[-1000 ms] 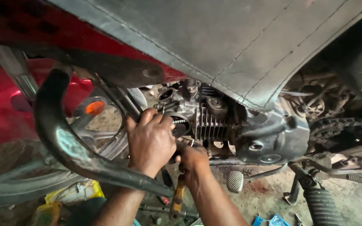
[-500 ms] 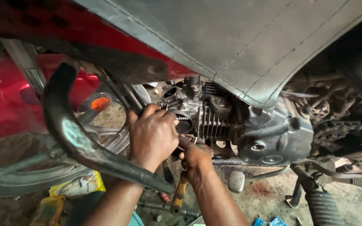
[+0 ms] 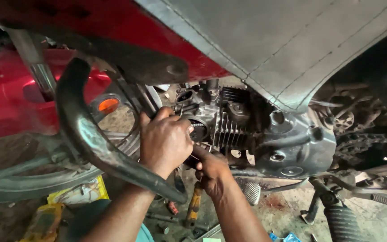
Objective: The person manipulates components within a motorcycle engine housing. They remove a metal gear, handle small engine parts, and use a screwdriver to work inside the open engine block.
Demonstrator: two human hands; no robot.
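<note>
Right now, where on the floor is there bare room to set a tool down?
Bare concrete floor shows between the foot peg and the side stand. Under both forearms it is crowded: a wooden-handled tool, loose parts, yellow packaging. The left hand and right hand fill the engine gap.

The black crash bar (image 3: 90, 139) and grey seat (image 3: 283, 49) crowd the engine (image 3: 247, 125); open floor (image 3: 278, 210) lies below.

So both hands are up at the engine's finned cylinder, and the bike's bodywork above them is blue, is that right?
Not quite. The head view shows the left hand and right hand at the finned cylinder of the engine, but the bodywork above them is red, not blue.
</note>
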